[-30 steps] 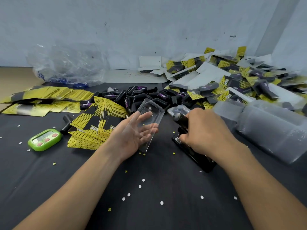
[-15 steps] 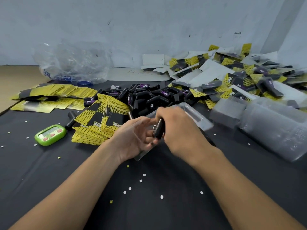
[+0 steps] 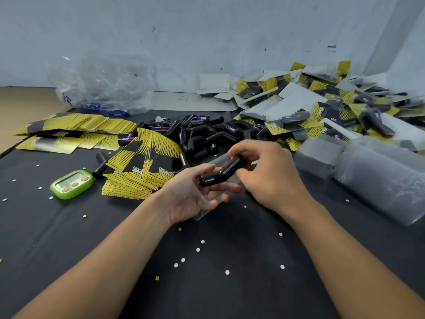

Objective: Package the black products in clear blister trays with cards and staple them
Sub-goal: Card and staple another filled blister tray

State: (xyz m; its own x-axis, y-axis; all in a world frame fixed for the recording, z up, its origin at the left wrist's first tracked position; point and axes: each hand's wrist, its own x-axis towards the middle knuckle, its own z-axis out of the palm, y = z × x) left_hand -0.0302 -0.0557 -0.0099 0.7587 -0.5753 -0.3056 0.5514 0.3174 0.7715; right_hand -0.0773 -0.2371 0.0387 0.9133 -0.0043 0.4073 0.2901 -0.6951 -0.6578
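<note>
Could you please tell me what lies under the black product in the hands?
A clear blister tray, held in the left hand, lies under the black product. The product and right hand cover its middle.

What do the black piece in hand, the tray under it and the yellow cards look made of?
Black product: seems moulded plastic or rubber, glossy; highlights run along its bent body.
Clear blister tray: thin transparent plastic; see-through, with pale glints at its edges.
Yellow cards: thin printed card, probably coated; fanned flat sheets with slight sheen.
</note>
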